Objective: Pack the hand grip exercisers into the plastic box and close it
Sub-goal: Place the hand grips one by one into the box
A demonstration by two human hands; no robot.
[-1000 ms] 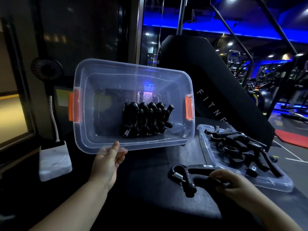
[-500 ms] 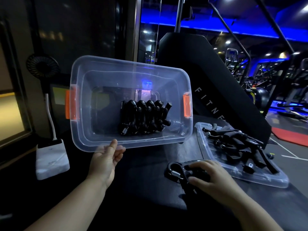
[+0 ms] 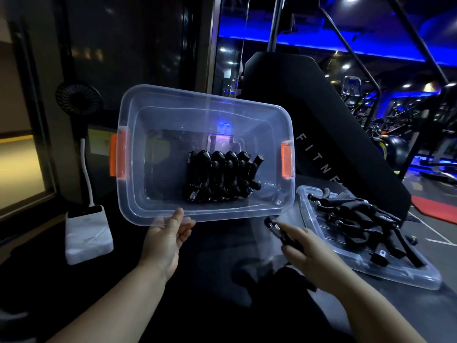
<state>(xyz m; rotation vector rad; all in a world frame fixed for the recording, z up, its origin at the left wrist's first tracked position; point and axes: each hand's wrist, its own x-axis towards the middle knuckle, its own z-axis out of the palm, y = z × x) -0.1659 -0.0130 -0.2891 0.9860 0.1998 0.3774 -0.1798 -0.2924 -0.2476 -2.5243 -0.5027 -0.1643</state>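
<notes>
While the left hand (image 3: 165,240) grips the part-filled plastic box (image 3: 173,115) at its 6 o'clock rim, the right hand (image 3: 311,256) clasps one exerciser (image 3: 278,229) at 5 o'clock; more lie on the unfitted lid (image 3: 408,276).

— Where's the clear rectangular plastic box (image 3: 160,169) with the orange latches (image 3: 114,154)?
— Tipped up on its long side, its opening facing the camera. The left hand (image 3: 165,238) grips its lower rim.
— Anything inside?
— A row of black hand grip exercisers (image 3: 220,177) with metal springs, packed side by side on the lower wall, right of centre.
— And the rest?
— A loose pile of black exercisers (image 3: 363,219) lies on the clear plastic lid (image 3: 408,276), which is flat to the box's right. The right hand (image 3: 311,253) holds one blurred black exerciser (image 3: 279,230) just below the box's lower right corner.
</notes>
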